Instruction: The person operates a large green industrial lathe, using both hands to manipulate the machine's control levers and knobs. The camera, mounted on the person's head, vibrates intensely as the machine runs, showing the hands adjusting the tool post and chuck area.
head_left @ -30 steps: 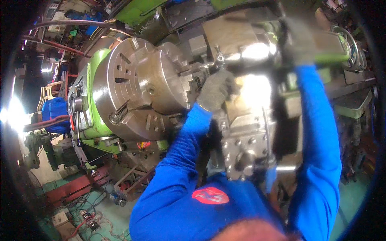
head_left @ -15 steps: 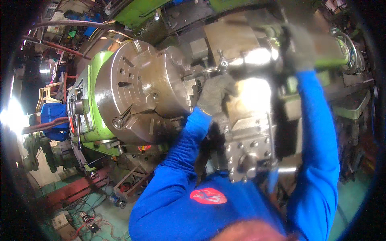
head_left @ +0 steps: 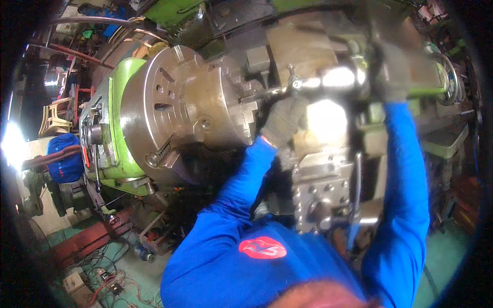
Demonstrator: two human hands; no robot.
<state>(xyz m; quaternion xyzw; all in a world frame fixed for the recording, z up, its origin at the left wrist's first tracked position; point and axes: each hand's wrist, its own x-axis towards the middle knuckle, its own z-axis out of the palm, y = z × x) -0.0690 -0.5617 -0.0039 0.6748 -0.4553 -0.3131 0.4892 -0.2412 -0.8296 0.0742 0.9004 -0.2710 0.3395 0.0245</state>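
A large lathe chuck (head_left: 200, 102) with stepped steel jaws fills the left middle. Facing its centre is a drill bit (head_left: 269, 92), in line with the shiny tailstock quill (head_left: 336, 77). A small clamp with a ball-ended handle (head_left: 294, 78) sits at the bit's back end. My left hand (head_left: 283, 123), in a grey glove, is just below the bit and this clamp, close to the chuck jaws; its fingers are hard to make out. My right hand (head_left: 394, 84), also gloved, is over the tailstock, smeared by motion, with its grip hidden.
The lathe carriage (head_left: 323, 195) with its bolted plate stands between my arms and close to my body. A handwheel (head_left: 449, 74) is at the far right. The green headstock (head_left: 120, 102) lies behind the chuck. Cables (head_left: 115, 285) lie on the floor at lower left.
My left hand has shifted slightly to the right in the picture. My right hand appears a little lower and stays blurred. The whole view has shifted slightly.
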